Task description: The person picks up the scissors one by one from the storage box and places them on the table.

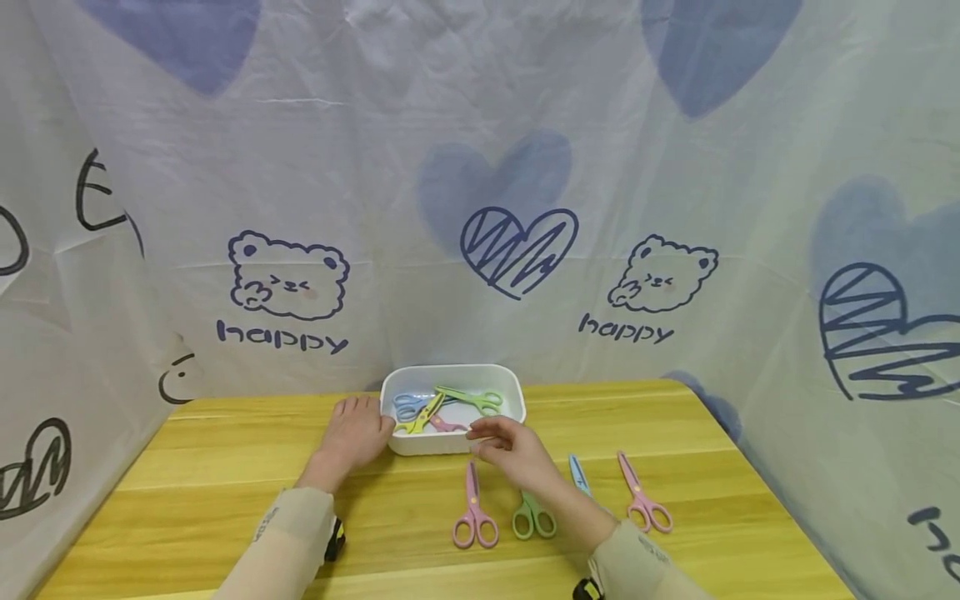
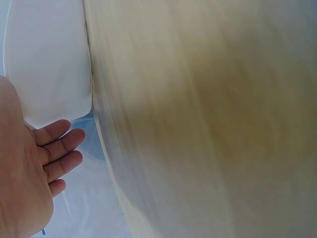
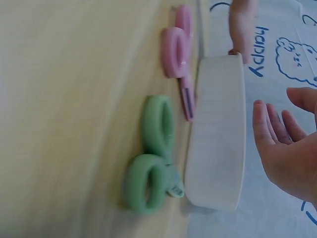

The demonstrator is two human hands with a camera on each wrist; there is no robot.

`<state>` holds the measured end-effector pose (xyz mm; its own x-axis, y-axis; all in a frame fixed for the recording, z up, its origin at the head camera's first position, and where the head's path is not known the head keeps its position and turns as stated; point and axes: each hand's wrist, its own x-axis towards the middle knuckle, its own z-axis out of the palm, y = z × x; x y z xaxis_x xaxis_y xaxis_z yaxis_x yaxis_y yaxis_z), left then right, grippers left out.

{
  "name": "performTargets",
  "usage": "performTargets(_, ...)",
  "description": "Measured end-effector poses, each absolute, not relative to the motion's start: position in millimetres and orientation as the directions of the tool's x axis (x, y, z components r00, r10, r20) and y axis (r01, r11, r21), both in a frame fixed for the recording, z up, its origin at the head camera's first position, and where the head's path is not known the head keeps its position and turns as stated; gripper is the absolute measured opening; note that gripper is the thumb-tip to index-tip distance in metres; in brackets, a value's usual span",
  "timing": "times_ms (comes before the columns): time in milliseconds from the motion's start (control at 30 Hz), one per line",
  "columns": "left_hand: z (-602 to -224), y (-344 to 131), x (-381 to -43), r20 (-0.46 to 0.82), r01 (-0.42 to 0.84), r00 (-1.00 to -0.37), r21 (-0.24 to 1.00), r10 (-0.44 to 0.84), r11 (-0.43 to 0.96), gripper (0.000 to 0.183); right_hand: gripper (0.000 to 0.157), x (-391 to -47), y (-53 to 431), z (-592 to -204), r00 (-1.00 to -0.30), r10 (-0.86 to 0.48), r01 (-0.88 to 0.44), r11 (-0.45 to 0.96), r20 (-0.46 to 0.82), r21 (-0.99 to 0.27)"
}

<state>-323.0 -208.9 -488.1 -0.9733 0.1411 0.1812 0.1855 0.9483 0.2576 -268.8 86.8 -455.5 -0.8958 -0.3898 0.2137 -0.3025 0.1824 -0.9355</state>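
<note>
A white plastic box (image 1: 435, 444) stands at the back of the table with several scissors inside: blue scissors (image 1: 407, 406), yellow scissors (image 1: 422, 417), green scissors (image 1: 483, 402) and a partly hidden pink pair (image 1: 447, 426). My left hand (image 1: 358, 432) is at the box's left end, its thumb touching the wall near the rim and its fingers loosely bent. In the left wrist view that palm (image 2: 25, 173) shows nothing held. Over the box's front right edge hovers my right hand (image 1: 513, 450), fingers slightly bent; the right wrist view shows nothing in it (image 3: 292, 148).
In front of the box lie pink scissors (image 1: 473, 512) and green scissors (image 1: 534, 518), the latter partly under my right wrist. Blue scissors (image 1: 578, 473), half hidden by the forearm, and another pink pair (image 1: 641, 500) lie to the right. A printed cloth (image 1: 405, 208) hangs behind the table.
</note>
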Motion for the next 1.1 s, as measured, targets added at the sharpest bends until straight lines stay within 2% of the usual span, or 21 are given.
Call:
performTargets(200, -486.9, -208.8, -322.1, 0.187, 0.187, -0.972, 0.247, 0.143, 0.951, 0.049, 0.034, -285.0, 76.9, -442.0, -0.926, -0.314, -0.262, 0.136, 0.21, -0.955)
performTargets(500, -487.1, -208.6, -321.5, 0.187, 0.19, -0.972, 0.245, 0.145, 0.951, 0.048, 0.033, -313.2, 63.9, -434.0, -0.923, -0.285, -0.301, 0.12, 0.258, -0.946)
performTargets(700, -486.1, -208.8, -322.7, 0.195, 0.189, -0.97, 0.24, 0.143, 0.952, 0.047, 0.034, -337.6, 56.5, -434.2, -0.933, -0.258, -0.302, 0.184, 0.25, -0.936)
performTargets(1100, -486.7, -209.4, -321.3, 0.216, 0.199, -0.965, 0.225, 0.151, 0.954, 0.045, 0.034, -382.5, 40.6, -444.5, -0.952, -0.264, -0.237, 0.302, 0.158, -0.924)
